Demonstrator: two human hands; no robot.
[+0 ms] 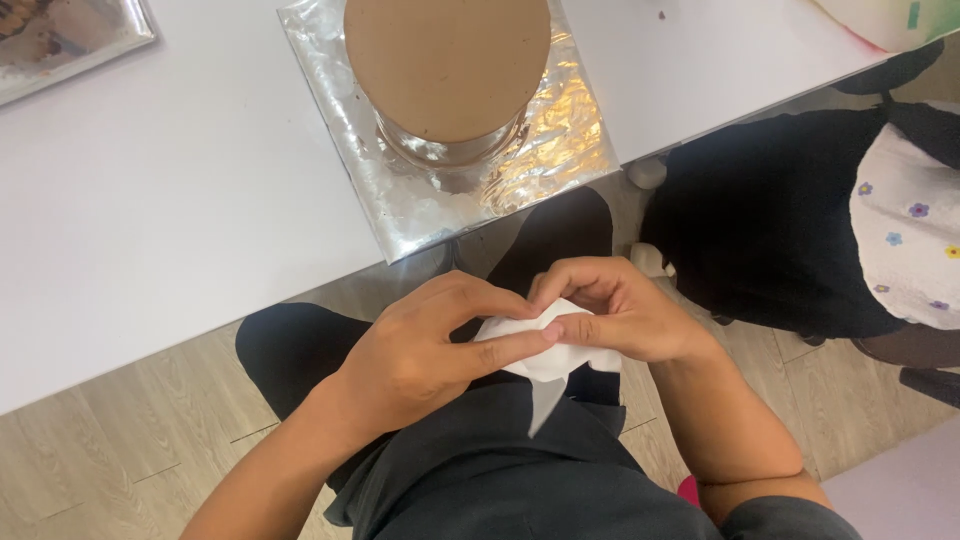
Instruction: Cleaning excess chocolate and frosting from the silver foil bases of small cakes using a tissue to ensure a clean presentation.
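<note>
1. The white table (180, 200) fills the space above and to the left of the hands; its top edge and left side run out of the picture.
2. A square silver foil board (560, 150) lies on the table straight above the hands, one corner jutting over the table edge. Its far side is cut off.
3. A round brown-frosted cake (447, 60) stands on that board, well above the hands; its far rim is out of view.
4. A person in black with a white flowered cloth (915, 240) sits to the right of the hands, only partly in the picture.
5. A tray (60, 40) sits far up and left of the hands; its contents are too cut off to make out.
6. The left hand (420, 355) is curled inward over the lap, its forefinger stretched right along the paper, and its tip meets the right thumb.
7. The right hand (620, 310) is bent in from the right, fingers arched over the top and thumb pressed below, so it is closed on the paper.
8. The white paper (545, 365) is pinched between both hands. Most of it is hidden by the fingers; a pointed tail hangs below them. Whether it is tissue or baking paper cannot be told.
</note>
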